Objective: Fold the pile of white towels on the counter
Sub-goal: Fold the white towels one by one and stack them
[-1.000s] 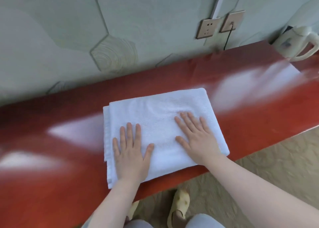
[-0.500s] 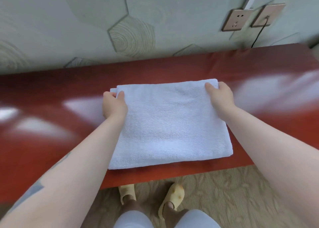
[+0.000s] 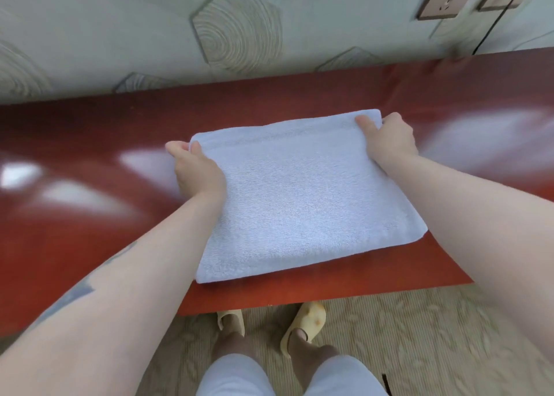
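Both hands have gone from pressing flat on the towel to gripping its far corners.
Yellow slippers point(image 3: 302, 323) stand at 6 o'clock; the folded white towel point(image 3: 299, 198) lies on the red desk point(image 3: 75, 221), left hand point(image 3: 198, 171) pinching the 10 o'clock corner, right hand point(image 3: 386, 139) the 1 o'clock corner.

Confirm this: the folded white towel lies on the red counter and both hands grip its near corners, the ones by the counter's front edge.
Not quite. The head view shows the left hand and the right hand gripping the far corners of the folded white towel, the ones toward the wall, not the near ones. The rest holds: the towel lies on the red counter.
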Demonstrator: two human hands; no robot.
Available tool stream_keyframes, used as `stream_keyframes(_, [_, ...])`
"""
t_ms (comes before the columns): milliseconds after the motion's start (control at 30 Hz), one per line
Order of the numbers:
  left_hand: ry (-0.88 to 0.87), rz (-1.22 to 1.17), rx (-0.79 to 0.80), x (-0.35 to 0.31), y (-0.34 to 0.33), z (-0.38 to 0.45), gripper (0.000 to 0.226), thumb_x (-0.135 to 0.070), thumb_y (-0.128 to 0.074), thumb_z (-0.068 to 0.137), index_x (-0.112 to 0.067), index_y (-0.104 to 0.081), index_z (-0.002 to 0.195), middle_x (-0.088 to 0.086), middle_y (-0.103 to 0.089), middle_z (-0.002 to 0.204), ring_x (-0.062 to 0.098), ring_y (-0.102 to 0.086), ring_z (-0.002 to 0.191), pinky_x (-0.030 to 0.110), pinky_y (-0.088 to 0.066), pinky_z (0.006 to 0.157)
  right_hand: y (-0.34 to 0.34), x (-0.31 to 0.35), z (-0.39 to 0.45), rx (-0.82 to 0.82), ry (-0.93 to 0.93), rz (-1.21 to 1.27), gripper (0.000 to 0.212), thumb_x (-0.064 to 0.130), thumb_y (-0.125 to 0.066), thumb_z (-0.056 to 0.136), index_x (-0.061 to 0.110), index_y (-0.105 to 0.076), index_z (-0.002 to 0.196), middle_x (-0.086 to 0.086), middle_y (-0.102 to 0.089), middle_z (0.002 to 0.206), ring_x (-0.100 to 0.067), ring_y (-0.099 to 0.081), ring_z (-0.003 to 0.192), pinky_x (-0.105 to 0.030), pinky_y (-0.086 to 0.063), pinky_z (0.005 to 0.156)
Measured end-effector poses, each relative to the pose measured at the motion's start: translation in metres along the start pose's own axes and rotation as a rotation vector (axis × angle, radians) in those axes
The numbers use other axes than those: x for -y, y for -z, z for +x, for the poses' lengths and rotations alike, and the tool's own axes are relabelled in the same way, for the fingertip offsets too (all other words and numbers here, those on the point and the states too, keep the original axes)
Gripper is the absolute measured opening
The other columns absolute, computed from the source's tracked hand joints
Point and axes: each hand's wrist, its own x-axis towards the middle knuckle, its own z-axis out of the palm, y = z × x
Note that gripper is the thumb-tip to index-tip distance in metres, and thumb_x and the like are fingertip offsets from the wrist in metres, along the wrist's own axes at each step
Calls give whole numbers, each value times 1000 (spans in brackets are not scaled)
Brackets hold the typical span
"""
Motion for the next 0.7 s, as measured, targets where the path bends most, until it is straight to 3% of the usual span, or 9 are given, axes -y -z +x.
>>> stream_keyframes(133, [-18, 23, 33, -5, 4, 0, 6, -24, -33, 104, -19, -33, 100, 0, -53, 88, 26, -47, 78, 33, -31, 67, 8, 2, 2, -9, -35, 14, 71, 70, -49, 86, 9, -51, 122, -4, -60, 117, -29, -57, 113, -37, -44, 89])
stream_keyframes(233, [10, 13, 85, -11, 11, 2, 15, -19, -42, 99, -13, -42, 112, 6, -54, 116, 29, -53, 104, 34, -38, 83, 12, -1, -18, -273, 116, 118, 50, 55, -52, 90, 15, -51, 120, 1, -58, 112, -24, -53, 112, -37, -37, 89])
stream_keyframes(300, [-291, 178, 17, -17, 17, -6, 44, -14, -51, 91, -7, -45, 134, 11, -46, 140, 32, -41, 132, 35, -27, 107, 6, -1, -40, -439, 377, 73, 41, 38, -51, 91, 16, -55, 125, -2, -59, 124, -27, -50, 119, -38, -32, 97])
stream_keyframes(333, [-504, 227, 38, -19, 15, -18, 54, -13, -53, 88, -7, -44, 141, 14, -40, 148, 33, -33, 140, 37, -19, 113, -3, 1, -52, -422, 519, 17, 41, 32, -50, 91, 16, -56, 128, -5, -57, 132, -28, -48, 126, -39, -30, 102])
stream_keyframes(400, [-762, 340, 245, -22, 1, -53, 59, -17, -48, 92, -12, -36, 149, 11, -25, 159, 31, -14, 149, 42, -8, 118, -31, 8, -83, -165, 722, -201, 48, 29, -44, 97, 22, -45, 144, -8, -35, 156, -27, -28, 145, -45, -17, 116])
stream_keyframes(467, [-760, 515, 416, -18, -18, -79, 55, -28, -31, 102, -23, -18, 156, 0, -6, 165, 21, 2, 152, 43, 1, 121, -59, 11, -102, 76, 803, -394, 51, 35, -28, 105, 33, -20, 155, 2, -8, 165, -19, -2, 152, -44, 2, 121])
stream_keyframes(533, [-703, 635, 444, -16, -28, -80, 54, -34, -20, 105, -28, -5, 157, -7, 3, 165, 16, 8, 151, 41, 5, 121, -61, 17, -86, 150, 844, -478, 53, 43, -21, 105, 37, -8, 156, 6, 0, 165, -16, 6, 151, -43, 8, 121])
stream_keyframes(633, [-606, 638, 464, -22, -31, -60, 56, -39, -25, 104, -29, -9, 157, -6, 0, 165, 15, 4, 151, 41, 2, 120, -22, 13, -39, 27, 684, -474, 60, 46, -37, 101, 25, -23, 155, -4, -16, 163, -19, -12, 150, -42, -6, 120])
stream_keyframes(700, [-561, 568, 413, -35, -33, -46, 54, -40, -35, 101, -27, -28, 153, -2, -16, 163, 19, -12, 149, 41, -9, 116, 9, -16, -28, -187, 518, -113, 49, 38, -52, 92, 15, -52, 135, -7, -51, 141, -21, -44, 132, -35, -31, 108])
